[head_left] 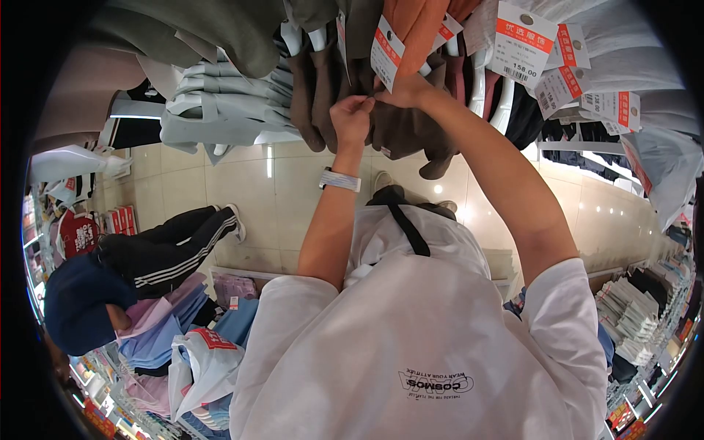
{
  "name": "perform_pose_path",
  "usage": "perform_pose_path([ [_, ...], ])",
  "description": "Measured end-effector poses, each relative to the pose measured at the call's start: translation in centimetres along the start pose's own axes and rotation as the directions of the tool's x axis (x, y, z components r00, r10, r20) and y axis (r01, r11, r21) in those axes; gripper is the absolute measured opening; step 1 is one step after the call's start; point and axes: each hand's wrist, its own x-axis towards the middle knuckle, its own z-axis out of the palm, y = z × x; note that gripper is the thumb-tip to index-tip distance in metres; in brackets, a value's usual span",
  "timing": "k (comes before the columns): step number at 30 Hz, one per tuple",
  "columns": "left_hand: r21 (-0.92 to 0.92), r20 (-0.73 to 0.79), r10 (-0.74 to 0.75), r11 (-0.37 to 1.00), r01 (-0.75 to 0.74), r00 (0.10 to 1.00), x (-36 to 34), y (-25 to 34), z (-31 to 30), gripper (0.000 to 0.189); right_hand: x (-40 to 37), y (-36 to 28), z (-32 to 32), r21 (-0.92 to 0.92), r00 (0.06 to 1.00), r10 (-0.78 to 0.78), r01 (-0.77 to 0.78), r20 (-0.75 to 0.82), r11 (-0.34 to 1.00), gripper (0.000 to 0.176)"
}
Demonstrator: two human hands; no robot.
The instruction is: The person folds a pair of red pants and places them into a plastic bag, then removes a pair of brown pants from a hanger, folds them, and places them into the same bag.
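Observation:
Both of my hands are raised at a rack of hanging clothes. My left hand (352, 117), with a banded watch (340, 180) on its wrist, has its fingers pinched at the edge of a dark brown garment (403, 132). Close to its right, my right hand (402, 91) is at the same garment, its fingers partly hidden behind a white and red price tag (386, 53). An orange garment (414, 33) hangs just above my right hand. A larger tag (520, 44) reading 158.00 hangs farther right.
Light grey garments (227, 110) hang to the left, and more tagged clothes (623, 44) to the right. A person in dark striped trousers (176, 249) stands at the left by folded clothes (161, 323). Below the rack is a tiled floor (293, 176).

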Motion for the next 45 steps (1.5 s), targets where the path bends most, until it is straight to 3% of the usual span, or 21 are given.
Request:
perform_pose_path([
  [9, 0.451, -0.091, 0.168, 0.886, -0.109, 0.982, -0.5, 0.4, 0.8, 0.015, -0.8, -1.6, 1.6, -0.289, 0.997, -0.044, 0.023, -0.066, 0.957, 0.02],
  [12, 0.475, -0.126, 0.171, 0.875, -0.092, 0.977, -0.9, 0.9, 0.9, 0.018, -1.4, -2.4, 1.6, -0.294, 0.996, -0.029, 0.002, -0.089, 0.956, 0.02],
  [17, 0.541, -0.049, 0.178, 0.832, -0.124, 0.983, -1.3, 2.2, 1.2, 0.02, -1.6, -2.7, 1.2, -0.192, 0.989, 0.091, -0.113, -0.119, 0.975, 0.019],
  [20, 0.558, -0.043, 0.153, 0.824, -0.103, 0.987, -0.9, 1.7, 0.9, 0.02, -1.6, -1.8, 2.4, -0.367, 0.993, -0.092, 0.057, -0.079, 0.928, 0.017],
  [23, 0.627, -0.004, 0.139, 0.772, -0.105, 0.99, -0.5, 1.8, 0.8, 0.019, -2.5, -2.1, 2.0, -0.404, 0.996, -0.093, 0.089, 0.011, 0.91, 0.015],
  [27, 0.749, 0.102, 0.125, 0.643, -0.159, 0.987, -0.9, 3.9, 1.0, 0.017, -2.7, -2.5, 1.7, -0.31, 0.998, 0.042, -0.054, -0.047, 0.949, 0.016],
  [30, 0.72, 0.155, 0.107, 0.668, -0.186, 0.982, 0.5, 1.9, 0.2, 0.016, -1.8, -1.3, 1.0, -0.2, 0.993, 0.114, -0.114, -0.008, 0.973, 0.017],
  [33, 0.544, 0.148, 0.078, 0.826, -0.147, 0.986, 0.8, 1.3, -0.3, 0.014, -1.3, -0.6, 0.7, -0.17, 0.992, 0.129, -0.125, 0.009, 0.978, 0.017],
  [36, 0.352, 0.03, 0.119, 0.928, -0.122, 0.992, 0.6, 0.3, 0.0, 0.011, -1.0, -1.1, 0.7, -0.132, 0.986, 0.166, -0.168, -0.026, 0.977, 0.016],
  [39, 0.314, -0.126, 0.26, 0.926, -0.211, 0.957, -0.3, 0.2, 0.9, 0.009, -1.3, -1.9, 0.7, -0.078, 0.981, 0.179, -0.184, -0.074, 0.98, 0.017],
  [44, 0.384, -0.179, 0.294, 0.899, -0.208, 0.939, -1.4, 1.0, 1.8, 0.012, -1.3, -2.4, 1.4, -0.046, 0.97, 0.144, -0.156, -0.197, 0.987, 0.021],
  [45, 0.409, -0.183, 0.3, 0.889, -0.205, 0.936, -1.4, 1.1, 1.9, 0.012, -1.3, -2.6, 1.3, -0.114, 0.978, 0.125, -0.145, -0.167, 0.983, 0.021],
])
